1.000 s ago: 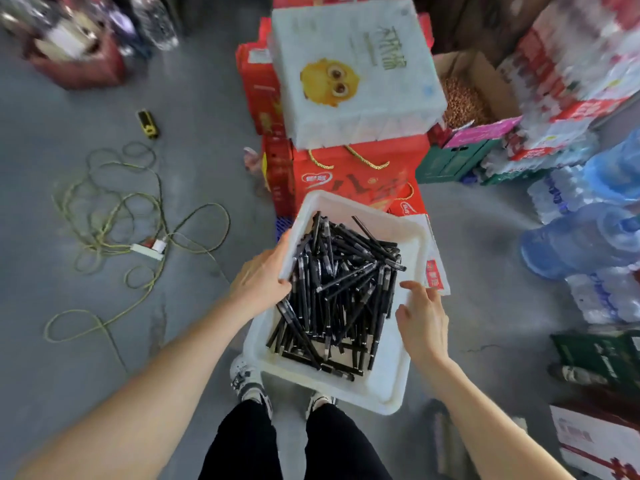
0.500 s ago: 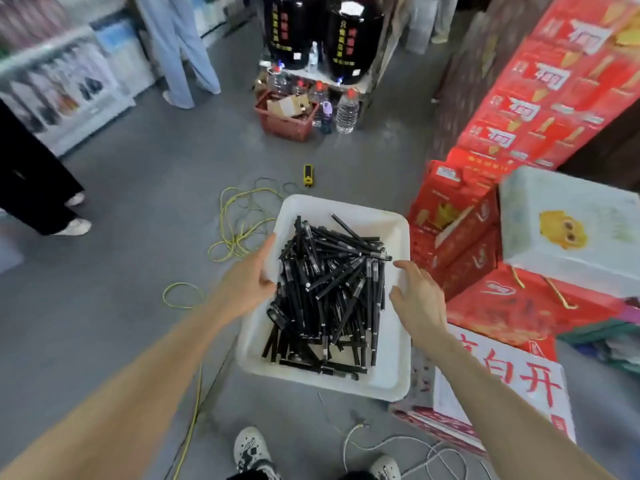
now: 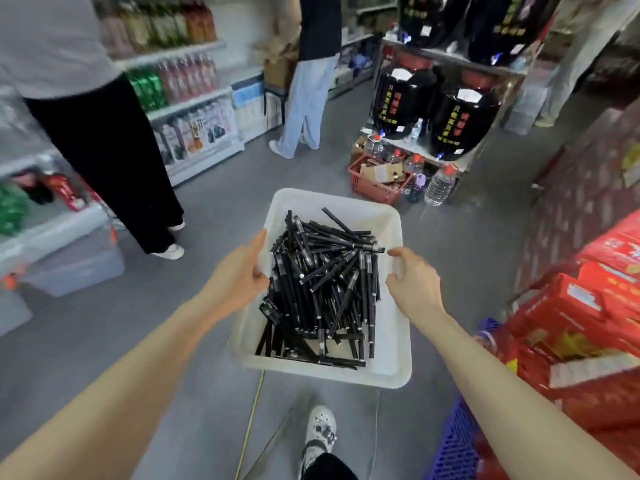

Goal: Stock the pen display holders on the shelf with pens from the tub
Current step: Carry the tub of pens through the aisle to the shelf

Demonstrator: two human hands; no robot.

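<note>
Now | my left hand (image 3: 239, 273) and right hand (image 3: 414, 284) grip the tub (image 3: 389, 358) by opposite rims, fingers (image 3: 401, 255) curled | level, so pens (image 3: 322, 282) don't spill

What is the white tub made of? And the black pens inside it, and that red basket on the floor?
The tub looks like smooth white plastic, slightly see-through at its rounded rim. The pens seem matte black plastic with small shiny silver bands, perhaps metal. The red basket looks plastic too, going by its slotted walls.
</note>
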